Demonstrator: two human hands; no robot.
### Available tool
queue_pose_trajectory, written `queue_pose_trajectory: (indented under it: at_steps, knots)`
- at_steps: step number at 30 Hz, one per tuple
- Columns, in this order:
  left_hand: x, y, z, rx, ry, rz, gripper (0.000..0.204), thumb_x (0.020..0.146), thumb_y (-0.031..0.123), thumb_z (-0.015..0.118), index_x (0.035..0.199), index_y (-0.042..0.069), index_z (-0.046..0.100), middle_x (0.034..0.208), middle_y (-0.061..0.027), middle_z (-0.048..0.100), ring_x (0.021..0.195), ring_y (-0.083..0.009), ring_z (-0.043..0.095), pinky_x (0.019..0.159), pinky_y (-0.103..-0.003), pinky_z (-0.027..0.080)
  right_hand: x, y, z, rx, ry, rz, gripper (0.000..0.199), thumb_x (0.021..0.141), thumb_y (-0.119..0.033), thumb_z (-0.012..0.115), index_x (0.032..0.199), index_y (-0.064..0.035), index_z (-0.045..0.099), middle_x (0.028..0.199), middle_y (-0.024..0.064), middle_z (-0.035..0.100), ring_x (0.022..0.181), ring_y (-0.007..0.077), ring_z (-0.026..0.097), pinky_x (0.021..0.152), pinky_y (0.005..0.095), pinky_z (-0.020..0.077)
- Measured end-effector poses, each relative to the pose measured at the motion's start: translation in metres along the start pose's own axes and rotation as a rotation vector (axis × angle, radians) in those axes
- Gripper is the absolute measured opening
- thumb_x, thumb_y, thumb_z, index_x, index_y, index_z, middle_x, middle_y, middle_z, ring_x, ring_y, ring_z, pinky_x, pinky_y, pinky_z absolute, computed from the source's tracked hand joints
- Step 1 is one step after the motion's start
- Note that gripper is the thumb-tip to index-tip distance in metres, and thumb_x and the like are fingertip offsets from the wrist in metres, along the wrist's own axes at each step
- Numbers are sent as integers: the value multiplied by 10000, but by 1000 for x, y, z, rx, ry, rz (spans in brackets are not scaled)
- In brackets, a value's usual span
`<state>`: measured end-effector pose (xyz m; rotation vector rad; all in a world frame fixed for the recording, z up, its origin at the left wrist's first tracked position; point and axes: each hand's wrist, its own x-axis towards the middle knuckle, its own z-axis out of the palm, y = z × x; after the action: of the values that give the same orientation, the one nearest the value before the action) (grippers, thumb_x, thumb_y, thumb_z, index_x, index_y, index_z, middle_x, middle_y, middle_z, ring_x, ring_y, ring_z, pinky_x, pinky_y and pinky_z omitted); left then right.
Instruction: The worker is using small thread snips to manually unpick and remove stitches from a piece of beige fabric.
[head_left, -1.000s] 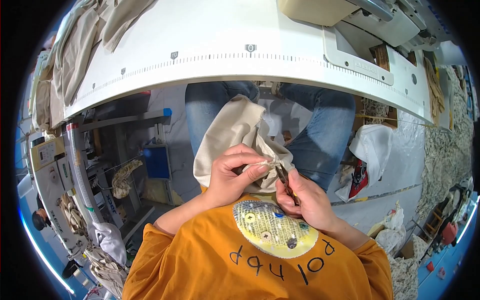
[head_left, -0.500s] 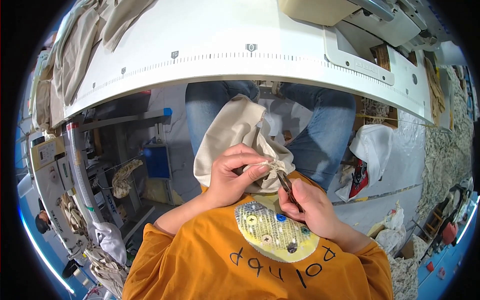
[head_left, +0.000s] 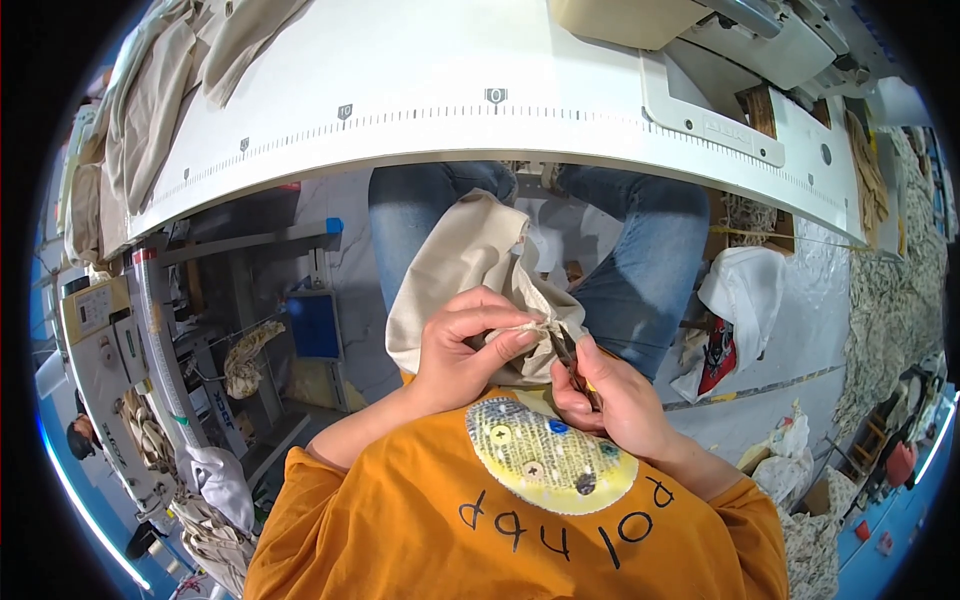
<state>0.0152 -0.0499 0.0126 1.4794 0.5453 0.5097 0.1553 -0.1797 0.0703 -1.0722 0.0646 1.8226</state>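
A beige piece of cloth [head_left: 445,270] lies gathered across my lap. My left hand [head_left: 468,340] pinches its frayed, folded edge between thumb and fingertips. In my right hand [head_left: 612,398] is a pair of dark metal thread snips [head_left: 564,350], the fingers wrapped round the handles. The tips point up and left into the cloth edge, close to my left fingertips. Whether the blades are closed on a thread is too small to tell.
Ahead of my knees runs the front edge of a white sewing table [head_left: 420,130] with a printed ruler. A sewing machine [head_left: 740,50] stands on it at the right, beige cloth [head_left: 150,110] at the left. White cloth [head_left: 745,290] hangs low at the right.
My right hand and the snips have shifted slightly left, toward the pinched cloth edge. My left hand stays nearly where it was.
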Motion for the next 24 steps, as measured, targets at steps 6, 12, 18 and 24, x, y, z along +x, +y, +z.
queue_pose_trajectory:
  at_steps: [6, 12, 18, 24]
  knots:
    - [2, 1, 0, 8, -21, 4, 157, 763, 14, 669, 918, 39, 685, 822, -55, 619, 738, -119, 577, 657, -232, 453, 0, -1, 0, 33, 6, -2, 486, 968, -446, 251, 912, -25, 486, 633, -21, 370, 494, 52, 266, 458, 192, 221]
    - [4, 4, 0, 11, -60, -15, 147, 765, 23, 674, 911, 38, 685, 814, -52, 620, 738, -116, 581, 648, -231, 454, 1, -1, 0, 46, 30, 10, 482, 970, -439, 261, 910, -26, 501, 629, -23, 372, 494, 53, 265, 457, 194, 220]
    - [3, 1, 0, 23, -87, 6, 138, 765, 39, 682, 903, 45, 686, 812, -49, 620, 728, -117, 582, 630, -226, 453, 2, -2, 1, 55, 29, 6, 466, 971, -429, 270, 891, -33, 502, 624, -27, 368, 491, 55, 257, 455, 198, 213]
    - [3, 3, 0, 59, -113, 32, 140, 762, 31, 679, 901, 43, 683, 809, -54, 620, 721, -122, 582, 628, -226, 454, 3, 2, -5, 59, -88, -50, 366, 969, -371, 347, 856, -49, 479, 631, -55, 359, 503, 27, 269, 457, 180, 217]
